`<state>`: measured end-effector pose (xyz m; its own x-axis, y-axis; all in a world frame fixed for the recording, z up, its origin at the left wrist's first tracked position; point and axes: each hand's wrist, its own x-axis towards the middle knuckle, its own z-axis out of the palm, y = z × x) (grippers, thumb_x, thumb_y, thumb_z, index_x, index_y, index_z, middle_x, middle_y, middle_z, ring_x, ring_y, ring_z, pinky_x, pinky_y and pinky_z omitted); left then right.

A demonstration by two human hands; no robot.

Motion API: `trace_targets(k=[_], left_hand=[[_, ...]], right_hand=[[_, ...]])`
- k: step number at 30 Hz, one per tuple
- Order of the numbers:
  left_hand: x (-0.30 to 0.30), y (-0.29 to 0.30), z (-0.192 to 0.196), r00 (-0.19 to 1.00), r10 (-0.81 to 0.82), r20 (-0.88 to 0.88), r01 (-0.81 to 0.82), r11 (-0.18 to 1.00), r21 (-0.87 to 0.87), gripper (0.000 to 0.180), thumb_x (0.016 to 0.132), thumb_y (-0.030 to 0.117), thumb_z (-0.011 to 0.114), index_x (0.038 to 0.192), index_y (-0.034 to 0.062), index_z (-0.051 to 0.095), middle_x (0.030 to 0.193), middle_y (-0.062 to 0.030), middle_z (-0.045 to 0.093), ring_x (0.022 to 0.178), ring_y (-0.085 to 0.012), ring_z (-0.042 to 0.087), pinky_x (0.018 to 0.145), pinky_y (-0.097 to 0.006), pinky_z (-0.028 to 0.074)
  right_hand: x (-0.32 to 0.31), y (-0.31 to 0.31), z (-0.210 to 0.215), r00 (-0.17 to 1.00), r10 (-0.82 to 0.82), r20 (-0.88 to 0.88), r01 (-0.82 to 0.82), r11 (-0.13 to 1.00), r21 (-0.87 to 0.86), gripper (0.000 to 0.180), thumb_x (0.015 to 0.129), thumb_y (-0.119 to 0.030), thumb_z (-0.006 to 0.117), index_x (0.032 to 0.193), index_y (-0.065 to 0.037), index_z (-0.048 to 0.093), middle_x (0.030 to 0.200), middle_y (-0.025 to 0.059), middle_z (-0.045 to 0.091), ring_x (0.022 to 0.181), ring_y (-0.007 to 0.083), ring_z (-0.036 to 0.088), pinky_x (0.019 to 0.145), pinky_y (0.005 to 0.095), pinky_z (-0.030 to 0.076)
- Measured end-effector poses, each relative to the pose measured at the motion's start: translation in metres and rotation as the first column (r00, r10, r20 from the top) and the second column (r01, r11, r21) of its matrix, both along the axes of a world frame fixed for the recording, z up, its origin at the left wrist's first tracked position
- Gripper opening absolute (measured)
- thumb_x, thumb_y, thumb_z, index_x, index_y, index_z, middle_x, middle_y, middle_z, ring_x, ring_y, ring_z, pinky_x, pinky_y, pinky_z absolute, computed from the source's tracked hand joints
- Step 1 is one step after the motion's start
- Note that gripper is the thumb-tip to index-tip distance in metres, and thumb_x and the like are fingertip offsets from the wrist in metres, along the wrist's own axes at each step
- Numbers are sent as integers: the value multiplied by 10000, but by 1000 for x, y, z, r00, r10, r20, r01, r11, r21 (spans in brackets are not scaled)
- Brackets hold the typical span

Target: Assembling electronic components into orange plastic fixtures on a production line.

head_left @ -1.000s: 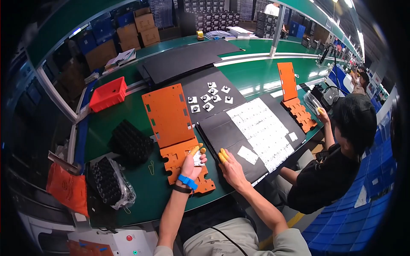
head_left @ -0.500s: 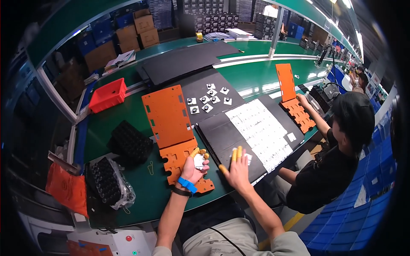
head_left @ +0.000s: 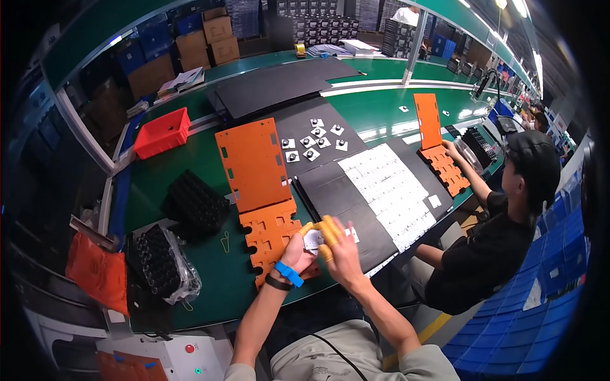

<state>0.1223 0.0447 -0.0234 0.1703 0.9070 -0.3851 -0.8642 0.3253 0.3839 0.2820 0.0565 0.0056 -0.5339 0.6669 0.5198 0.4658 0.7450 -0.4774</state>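
Small white square pieces (head_left: 312, 240), apparently stacked, lie in my left hand (head_left: 293, 254), whose fingers curl round them. My right hand (head_left: 344, 255) meets it there, with thumb and fingers closed at the pieces' edge. Yellow covers sit on several fingertips, and a blue band is round my left wrist. Under and behind my left hand stands an orange hinged fixture (head_left: 255, 166), its flat panel raised and its notched lower half (head_left: 270, 222) on the table. Just beyond my right fingers is another white piece (head_left: 352, 235), partly hidden, on the black board (head_left: 330, 197).
White sheets of pieces (head_left: 387, 190) cover the board's right side. Several white squares with black round parts (head_left: 311, 154) lie farther back. Black trays (head_left: 197, 202), a bagged tray (head_left: 166, 263) and a red bin (head_left: 162, 133) are left. A co-worker (head_left: 489, 235) handles another orange fixture (head_left: 443, 168) at right.
My right hand has moved left from the black board to the pieces in my left hand. My left hand has shifted slightly right, and the fixture's panel appears a little shifted.
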Motion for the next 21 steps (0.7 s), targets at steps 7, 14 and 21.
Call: trace_targets(k=[7,14,21], left_hand=[[-52,-37,0,960,267,79,-269,963,5,154,1007,173,497,1063,63,589,888,-83,588,703,-189,509,621,-327,423],[-79,-105,13,862,418,-287,-385,908,165,268,987,25,472,1228,43,588,936,3,581,656,-57,443,537,-216,377],[-84,-164,33,601,685,-413,-683,708,180,348,1005,313,594,1275,95,613,786,88,527,668,-16,465,560,-184,383]], right_hand=[[41,-5,-36,991,-96,91,103,992,-76,426,821,-17,699,1236,32,614,1338,229,573,1312,390,495,1067,437,446],[-17,-14,10,952,-100,-289,17,961,-274,271,930,63,514,1161,75,657,1040,174,731,979,249,713,864,319,525],[-174,-78,36,809,577,-110,-572,817,79,401,697,73,642,1098,60,656,1178,230,661,1146,411,621,1034,498,483]])
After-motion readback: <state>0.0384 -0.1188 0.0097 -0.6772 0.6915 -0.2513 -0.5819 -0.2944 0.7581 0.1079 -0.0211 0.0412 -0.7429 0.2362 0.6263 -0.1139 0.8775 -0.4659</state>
